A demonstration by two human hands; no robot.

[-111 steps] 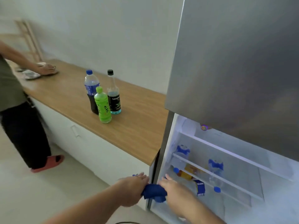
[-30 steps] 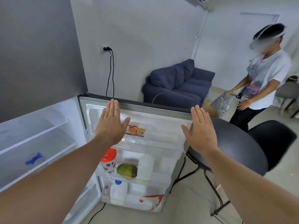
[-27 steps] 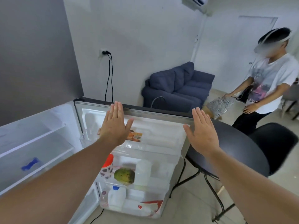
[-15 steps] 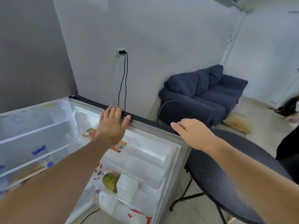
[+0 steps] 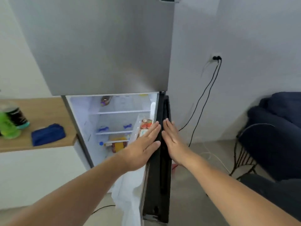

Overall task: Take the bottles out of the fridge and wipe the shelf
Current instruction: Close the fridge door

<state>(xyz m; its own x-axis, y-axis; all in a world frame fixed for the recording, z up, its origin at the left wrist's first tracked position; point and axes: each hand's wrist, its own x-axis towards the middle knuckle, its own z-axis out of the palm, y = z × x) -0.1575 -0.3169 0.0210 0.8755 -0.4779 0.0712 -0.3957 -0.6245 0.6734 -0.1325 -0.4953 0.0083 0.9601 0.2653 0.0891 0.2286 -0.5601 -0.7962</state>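
Observation:
The lower fridge compartment stands open, its dark door [image 5: 161, 168] seen edge-on. My left hand [image 5: 143, 147] lies flat on the door's inner side and my right hand [image 5: 172, 141] flat on its outer side, both with fingers straight and holding nothing. Inside, the white upper shelf [image 5: 120, 112] is bare, and a lower shelf [image 5: 114, 132] shows blue bottle tops behind it. A green bottle [image 5: 8, 126] and a dark-labelled bottle [image 5: 17, 116] stand on the wooden counter [image 5: 48, 108] at left, with a folded blue cloth [image 5: 48, 134] beside them.
The grey freezer door [image 5: 101, 46] fills the upper middle. Black cables hang from a wall socket [image 5: 215, 58] right of the fridge. A dark blue sofa [image 5: 280, 128] and a black wire chair [image 5: 247, 152] stand at the right.
My view has swung left, back to the fridge front. The door has swung part-way shut, now edge-on. Both hands moved onto it, one on each side. The blue cloth now lies on the counter.

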